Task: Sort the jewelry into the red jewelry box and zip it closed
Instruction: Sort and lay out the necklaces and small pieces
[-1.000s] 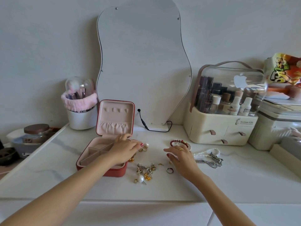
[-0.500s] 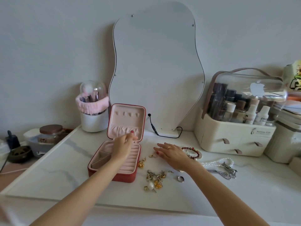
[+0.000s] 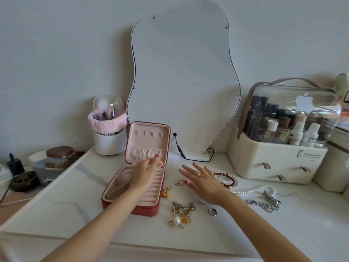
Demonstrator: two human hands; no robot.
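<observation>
The jewelry box is standing open on the marble top, lid up. The left hand is reaching over its back edge with fingertips bunched by the lid pocket; whether they are pinching anything, I cannot tell. The right hand is hovering flat with fingers spread, holding nothing, just right of the box. Beside it are lying one beaded bracelet, one ring, one pearl strand and a heap of earrings.
</observation>
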